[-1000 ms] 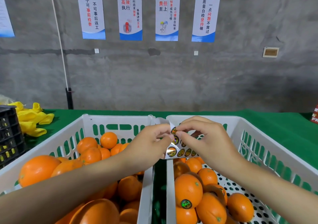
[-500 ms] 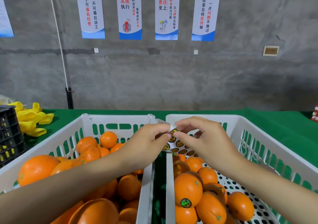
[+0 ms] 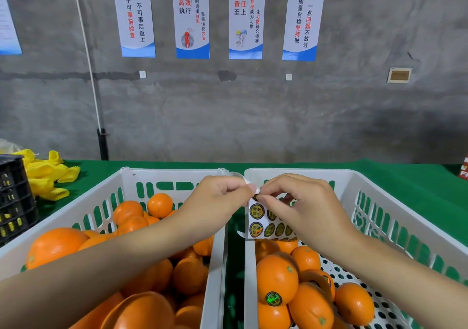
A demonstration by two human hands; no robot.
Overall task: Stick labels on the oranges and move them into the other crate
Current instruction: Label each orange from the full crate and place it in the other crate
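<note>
Two white plastic crates stand side by side on a green table. The left crate [image 3: 106, 194] is heaped with unlabelled oranges [image 3: 159, 204]. The right crate [image 3: 374, 202] holds several oranges, one of them [image 3: 277, 280] showing a round dark label. Over the gap between the crates hangs a white label sheet [image 3: 266, 223] with round dark-and-yellow labels. My left hand [image 3: 215, 202] pinches the sheet's top edge. My right hand [image 3: 301, 204] pinches a label at the sheet's top with thumb and forefinger.
A black crate [image 3: 12, 197] stands at the far left with yellow foam nets [image 3: 48, 174] behind it. A grey concrete wall with several posters [image 3: 192, 17] rises behind the table. Green cloth [image 3: 415, 187] lies to the right of the crates.
The label sheet has swung back down and hangs more upright than half a second ago. Both hands stay together at its top edge, barely shifted.
</note>
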